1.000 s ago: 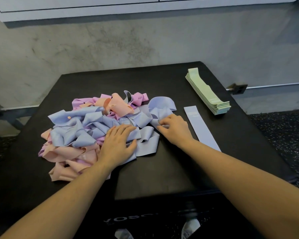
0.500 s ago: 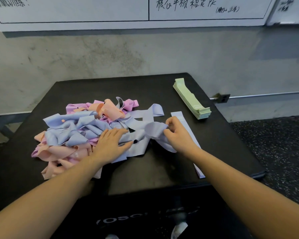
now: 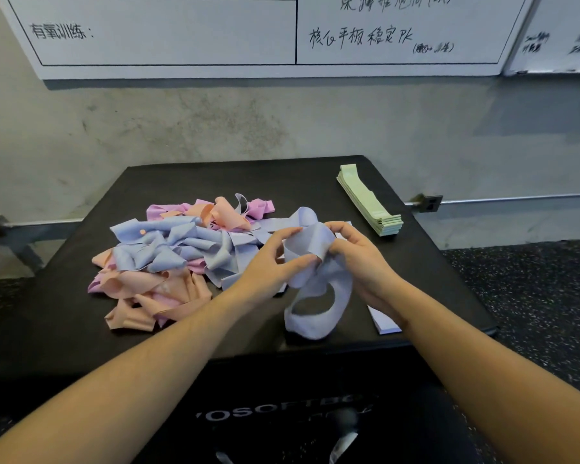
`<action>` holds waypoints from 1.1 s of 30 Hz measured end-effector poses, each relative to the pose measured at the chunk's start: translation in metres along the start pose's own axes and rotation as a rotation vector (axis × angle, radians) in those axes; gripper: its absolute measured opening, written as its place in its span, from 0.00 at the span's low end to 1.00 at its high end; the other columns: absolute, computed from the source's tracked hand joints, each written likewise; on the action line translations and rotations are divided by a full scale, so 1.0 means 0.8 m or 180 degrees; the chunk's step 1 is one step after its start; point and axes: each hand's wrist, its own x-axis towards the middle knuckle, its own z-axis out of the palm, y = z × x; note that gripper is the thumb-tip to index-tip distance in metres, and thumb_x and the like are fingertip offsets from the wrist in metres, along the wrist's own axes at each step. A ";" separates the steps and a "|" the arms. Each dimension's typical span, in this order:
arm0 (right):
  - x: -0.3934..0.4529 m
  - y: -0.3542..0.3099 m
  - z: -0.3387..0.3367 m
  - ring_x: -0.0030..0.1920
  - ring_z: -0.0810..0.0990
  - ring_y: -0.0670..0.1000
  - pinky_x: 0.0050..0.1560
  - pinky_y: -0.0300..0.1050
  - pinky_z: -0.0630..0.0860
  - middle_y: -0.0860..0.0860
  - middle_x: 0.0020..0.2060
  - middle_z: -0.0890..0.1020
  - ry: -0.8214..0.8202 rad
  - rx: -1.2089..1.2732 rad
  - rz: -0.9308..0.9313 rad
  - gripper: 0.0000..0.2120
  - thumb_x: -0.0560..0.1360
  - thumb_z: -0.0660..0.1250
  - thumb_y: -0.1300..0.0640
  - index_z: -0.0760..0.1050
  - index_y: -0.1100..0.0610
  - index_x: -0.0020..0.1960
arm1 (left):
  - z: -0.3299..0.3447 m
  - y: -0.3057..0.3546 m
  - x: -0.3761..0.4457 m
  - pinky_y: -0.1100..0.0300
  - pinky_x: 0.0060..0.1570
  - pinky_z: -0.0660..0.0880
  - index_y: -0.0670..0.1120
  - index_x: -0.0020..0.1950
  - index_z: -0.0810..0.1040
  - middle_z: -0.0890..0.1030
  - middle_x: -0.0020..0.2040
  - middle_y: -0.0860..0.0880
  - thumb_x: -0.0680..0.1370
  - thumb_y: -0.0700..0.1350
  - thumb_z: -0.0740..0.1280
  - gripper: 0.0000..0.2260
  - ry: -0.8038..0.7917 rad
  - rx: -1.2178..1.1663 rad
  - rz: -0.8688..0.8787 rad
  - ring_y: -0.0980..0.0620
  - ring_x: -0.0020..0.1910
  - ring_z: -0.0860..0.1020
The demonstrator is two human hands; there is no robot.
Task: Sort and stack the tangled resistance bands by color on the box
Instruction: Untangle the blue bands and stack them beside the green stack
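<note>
Head cam: both hands pinch one blue band (image 3: 318,293) lifted above the box (image 3: 315,177) front edge. Left hand (image 3: 272,262) & right hand (image 3: 362,259) grip its top; loop hangs below. Tangled pile (image 3: 178,256) sits left, green stack (image 3: 369,204) far right, flat blue band (image 3: 384,321) under right wrist.

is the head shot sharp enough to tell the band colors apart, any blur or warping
Head view: light is soft and even, so the blue band in both hands, the green stack and the pink-and-peach pile read clearly; the box print near the bottom edge is smeared, and the whiteboard lines splay from wide-angle warping.
</note>
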 end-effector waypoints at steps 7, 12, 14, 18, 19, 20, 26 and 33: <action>-0.043 -0.016 -0.021 0.46 0.84 0.48 0.47 0.45 0.79 0.50 0.48 0.86 -0.0327 -0.0251 0.0085 0.09 0.79 0.65 0.61 0.81 0.52 0.56 | 0.006 0.025 -0.032 0.46 0.62 0.79 0.51 0.66 0.78 0.84 0.60 0.49 0.75 0.48 0.75 0.19 -0.0074 -0.0868 -0.0199 0.48 0.61 0.82; -0.074 -0.026 -0.037 0.47 0.83 0.52 0.55 0.51 0.78 0.54 0.49 0.86 -0.0346 -0.0443 0.0023 0.11 0.80 0.64 0.62 0.84 0.52 0.50 | 0.009 0.047 -0.057 0.49 0.63 0.78 0.51 0.66 0.78 0.84 0.60 0.51 0.78 0.45 0.73 0.17 -0.0143 -0.0828 -0.0275 0.50 0.61 0.82; -0.087 -0.031 -0.040 0.46 0.82 0.53 0.55 0.53 0.78 0.56 0.46 0.85 -0.0397 -0.0433 0.0008 0.11 0.80 0.63 0.62 0.84 0.53 0.49 | 0.007 0.054 -0.065 0.48 0.63 0.78 0.52 0.66 0.78 0.84 0.59 0.51 0.78 0.46 0.74 0.17 -0.0190 -0.0715 -0.0313 0.49 0.61 0.82; -0.107 -0.040 -0.041 0.38 0.76 0.49 0.41 0.44 0.71 0.49 0.38 0.80 -0.0277 -0.0357 -0.0111 0.10 0.77 0.61 0.61 0.81 0.54 0.48 | 0.003 0.069 -0.082 0.43 0.66 0.76 0.50 0.67 0.77 0.84 0.60 0.48 0.79 0.46 0.72 0.17 -0.0216 -0.0736 -0.0386 0.46 0.62 0.81; -0.112 -0.043 -0.042 0.37 0.75 0.47 0.39 0.43 0.70 0.48 0.38 0.79 -0.0261 -0.0347 -0.0136 0.09 0.74 0.62 0.59 0.81 0.53 0.48 | 0.003 0.073 -0.088 0.43 0.66 0.76 0.50 0.67 0.78 0.84 0.60 0.47 0.79 0.45 0.72 0.16 -0.0214 -0.0769 -0.0386 0.44 0.62 0.81; -0.115 -0.045 -0.043 0.36 0.75 0.46 0.38 0.42 0.70 0.48 0.38 0.79 -0.0258 -0.0385 -0.0178 0.09 0.73 0.64 0.58 0.81 0.53 0.50 | 0.004 0.078 -0.092 0.42 0.66 0.76 0.50 0.66 0.78 0.84 0.60 0.46 0.79 0.45 0.72 0.16 -0.0203 -0.0806 -0.0383 0.43 0.62 0.81; -0.134 -0.051 -0.037 0.42 0.79 0.50 0.46 0.49 0.75 0.61 0.45 0.83 -0.0085 -0.1039 -0.0624 0.06 0.73 0.74 0.51 0.81 0.51 0.47 | 0.020 0.113 -0.118 0.52 0.56 0.79 0.54 0.58 0.79 0.84 0.54 0.48 0.82 0.47 0.68 0.06 -0.0049 -0.0380 0.0036 0.51 0.53 0.82; -0.144 -0.059 -0.022 0.49 0.84 0.53 0.53 0.55 0.80 0.57 0.48 0.86 0.0026 -0.0923 -0.0547 0.05 0.78 0.69 0.55 0.78 0.52 0.53 | 0.039 0.119 -0.136 0.60 0.29 0.68 0.52 0.59 0.75 0.73 0.27 0.52 0.83 0.46 0.66 0.06 -0.0142 -0.0068 0.0388 0.53 0.26 0.70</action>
